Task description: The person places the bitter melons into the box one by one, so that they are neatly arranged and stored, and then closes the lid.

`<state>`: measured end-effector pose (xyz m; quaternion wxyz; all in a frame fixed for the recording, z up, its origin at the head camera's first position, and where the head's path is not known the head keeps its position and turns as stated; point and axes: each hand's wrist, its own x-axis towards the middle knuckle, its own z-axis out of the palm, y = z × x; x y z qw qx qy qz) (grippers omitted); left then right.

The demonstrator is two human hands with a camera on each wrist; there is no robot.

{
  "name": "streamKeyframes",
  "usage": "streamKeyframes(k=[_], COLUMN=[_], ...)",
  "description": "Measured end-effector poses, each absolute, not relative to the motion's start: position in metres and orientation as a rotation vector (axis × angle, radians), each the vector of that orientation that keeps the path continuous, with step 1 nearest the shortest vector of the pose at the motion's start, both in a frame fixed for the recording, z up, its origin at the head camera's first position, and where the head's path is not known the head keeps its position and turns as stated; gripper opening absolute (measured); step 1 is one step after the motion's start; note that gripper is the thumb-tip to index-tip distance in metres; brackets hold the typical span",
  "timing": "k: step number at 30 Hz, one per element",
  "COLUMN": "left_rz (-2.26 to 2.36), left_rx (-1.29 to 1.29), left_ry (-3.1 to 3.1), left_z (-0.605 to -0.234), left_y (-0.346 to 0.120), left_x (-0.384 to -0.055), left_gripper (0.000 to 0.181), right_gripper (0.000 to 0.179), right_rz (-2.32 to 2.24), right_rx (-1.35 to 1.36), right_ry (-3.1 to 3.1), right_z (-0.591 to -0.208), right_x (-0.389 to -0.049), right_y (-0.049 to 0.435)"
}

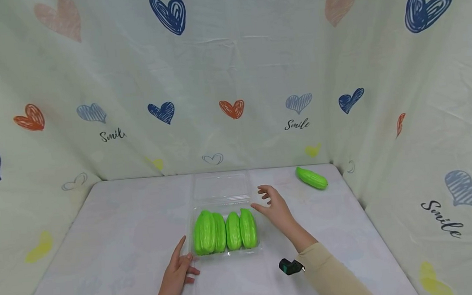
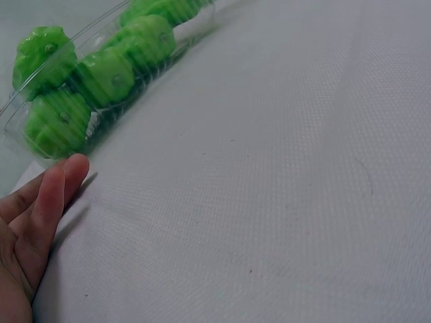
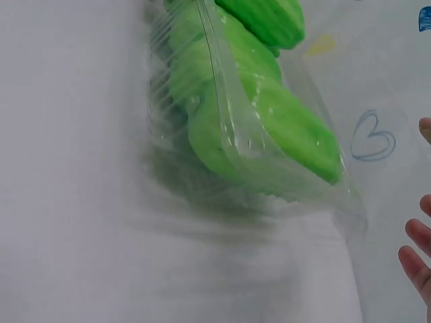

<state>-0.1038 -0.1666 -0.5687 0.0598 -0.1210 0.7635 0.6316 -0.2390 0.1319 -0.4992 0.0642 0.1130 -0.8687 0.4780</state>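
A clear plastic clamshell box point(image 1: 228, 255) stands on the table with its lid point(image 1: 221, 186) folded back. Several green ridged gourds point(image 1: 233, 230) lie side by side in it, and the left wrist view shows one gourd point(image 2: 46, 59) resting on top of the others. At the box's near left corner is my left hand point(image 1: 176, 271), its fingers extended and fingertips right at the wall. My right hand point(image 1: 277, 209) hovers beside the far right side of the box, thumb and fingers spread apart with nothing between them.
Another green gourd point(image 1: 312, 178) lies at the table's back right corner. A small black device point(image 1: 290, 267) shows beside the right sleeve point(image 1: 331, 275). Pale curtains point(image 1: 237, 67) with printed hearts surround the white-covered table point(image 1: 113, 242) at the back and sides.
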Motion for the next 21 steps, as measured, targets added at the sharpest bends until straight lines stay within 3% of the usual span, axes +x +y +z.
streamKeyframes(k=[21], left_rz=[1.910], left_rx=[-0.378], left_ry=[2.314], left_z=[-0.569], left_y=[-0.167], left_x=[-0.104], left_gripper=[0.062], right_gripper=[0.057], right_rz=[1.327], right_rx=[0.154], right_ry=[-2.678], right_z=[-0.523], right_x=[-0.267], right_y=[0.187])
